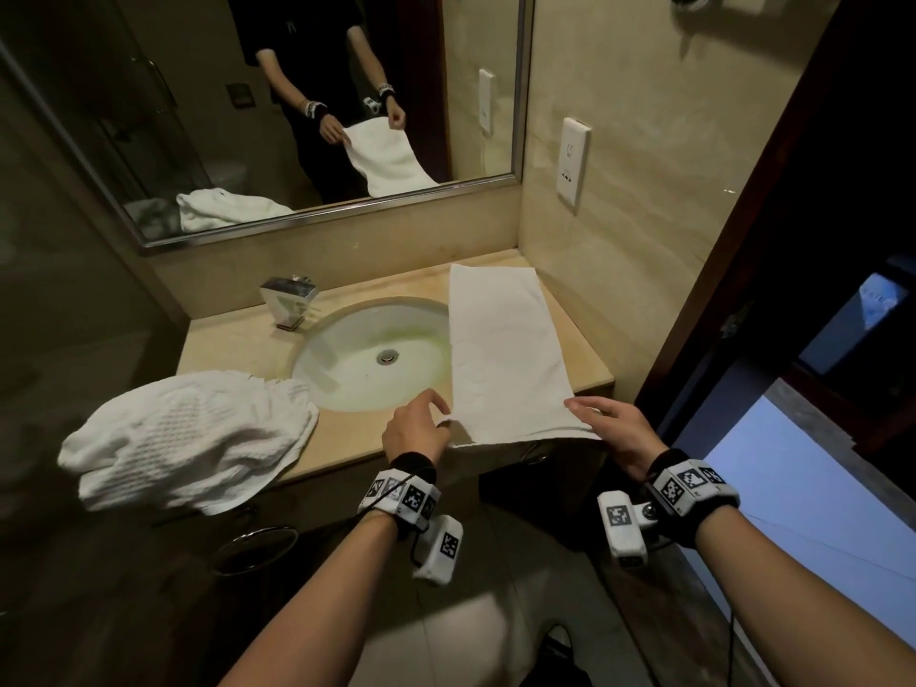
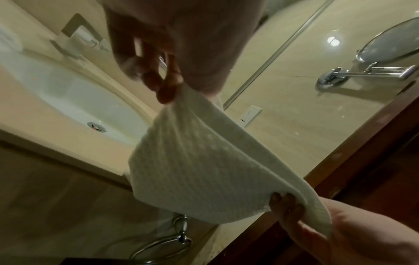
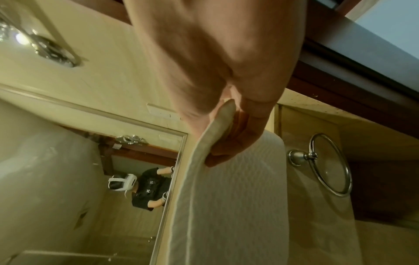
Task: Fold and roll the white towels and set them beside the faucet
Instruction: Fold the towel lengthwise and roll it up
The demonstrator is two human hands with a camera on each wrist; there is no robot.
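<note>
At the front edge of the counter (image 1: 347, 433), rt of the basin, both hands hold the near end of a folded white towel (image 1: 500, 349). Left hand (image 1: 416, 428) pinches the towel's near-left corner, thumb + curled fingers closed on the cloth; the left wrist view shows the fingertips (image 2: 166, 93) bunching the corner, fabric sagging below. Right hand (image 1: 614, 428) grips the near-right corner, thumb on top, fingers curled under the edge; in the right wrist view the fingers (image 3: 229, 147) wrap the doubled edge. Near end is lifted slightly off the counter and overhangs the front edge; the rest of the strip lies flat, running lengthwise toward the back-right corner, its left side overlapping the rim of the sink (image 1: 367, 359).

Faucet (image 1: 289, 302) stands at the back-left of the basin, well apart from the held towel. A second white towel (image 1: 193, 438), crumpled, waffle texture, sits on the front-left corner and hangs over that edge. Towel ring (image 1: 255, 547) on the cabinet front below it. Mirror (image 1: 277, 106) above the back edge reflects the person, both hands & both towels. Wall socket (image 1: 573, 163) on the rt wall
</note>
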